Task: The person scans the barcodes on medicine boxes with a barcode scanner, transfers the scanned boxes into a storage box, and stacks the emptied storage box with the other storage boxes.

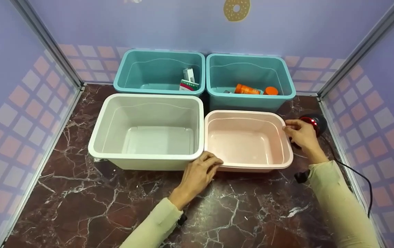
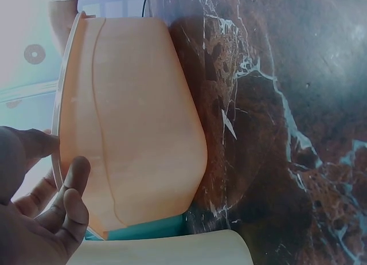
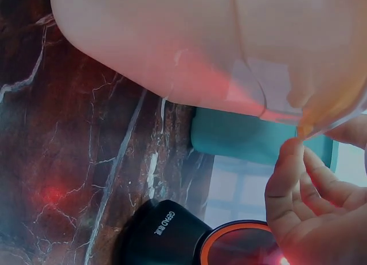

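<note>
A pink plastic bin (image 1: 241, 137) stands upright on the dark marbled table and looks bare inside. My left hand (image 1: 199, 171) pinches its rim at the front left corner, thumb on one side and fingers under the edge in the left wrist view, where the bin's outer wall (image 2: 132, 116) shows. At the bin's right side my right hand (image 1: 300, 133) pinches the rim near the back corner. The right wrist view has those fingers (image 3: 287, 173) at the rim. A larger white bin (image 1: 148, 163) stands directly left of the pink one, beside my left hand.
Behind are two teal bins: the left one (image 1: 159, 53) holds small boxes (image 1: 189, 85), the right one (image 1: 248, 103) orange bottles (image 1: 247, 89). A black scanner-like device (image 3: 166, 236) with a red light and a cable (image 1: 355, 172) sits right of the pink bin. Panel walls enclose the table.
</note>
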A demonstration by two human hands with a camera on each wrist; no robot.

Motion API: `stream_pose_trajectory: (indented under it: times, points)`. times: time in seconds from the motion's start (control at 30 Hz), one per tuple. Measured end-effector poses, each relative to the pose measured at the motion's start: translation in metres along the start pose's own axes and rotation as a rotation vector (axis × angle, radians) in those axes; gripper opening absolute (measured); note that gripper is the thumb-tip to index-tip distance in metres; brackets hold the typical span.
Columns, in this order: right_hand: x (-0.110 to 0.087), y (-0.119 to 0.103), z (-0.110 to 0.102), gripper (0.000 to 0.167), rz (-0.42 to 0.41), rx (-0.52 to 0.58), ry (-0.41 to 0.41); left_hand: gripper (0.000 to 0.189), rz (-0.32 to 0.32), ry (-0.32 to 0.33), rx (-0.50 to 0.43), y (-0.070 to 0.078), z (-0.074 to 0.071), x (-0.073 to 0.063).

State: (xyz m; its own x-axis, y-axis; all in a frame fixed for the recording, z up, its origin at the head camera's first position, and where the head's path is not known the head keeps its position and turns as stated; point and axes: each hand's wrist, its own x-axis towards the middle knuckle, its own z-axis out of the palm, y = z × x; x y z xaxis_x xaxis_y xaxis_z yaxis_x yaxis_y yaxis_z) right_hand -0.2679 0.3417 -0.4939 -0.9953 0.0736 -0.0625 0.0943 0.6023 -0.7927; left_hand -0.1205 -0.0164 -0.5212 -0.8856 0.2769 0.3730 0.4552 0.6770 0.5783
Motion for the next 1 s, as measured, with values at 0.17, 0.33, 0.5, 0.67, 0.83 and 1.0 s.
stream_pose_trajectory:
  times: [0.17,0.33,0.5,0.67,0.83,1.0]
  points:
    - [0.001,0.002,0.0,0.038,0.003,0.012,-0.033,0.013,-0.004,-0.002,-0.006,-0.001,0.001,0.0]
    - [0.0,0.004,-0.001,0.035,0.002,0.014,-0.039,0.013,-0.002,0.007,-0.016,0.0,0.003,-0.002]
    - [-0.003,0.006,-0.003,0.034,-0.01,0.065,-0.048,0.012,0.02,0.031,0.014,0.002,0.004,-0.004]
    - [-0.008,0.006,-0.008,0.035,-0.012,0.095,-0.045,0.012,0.031,0.043,0.024,0.007,0.002,-0.003]
    - [-0.01,0.001,-0.016,0.039,-0.004,0.148,-0.036,0.012,0.038,0.059,0.027,0.015,-0.004,-0.002]
    - [-0.012,-0.006,-0.025,0.038,-0.01,0.197,-0.028,0.012,0.045,0.075,0.019,0.024,-0.012,0.0]
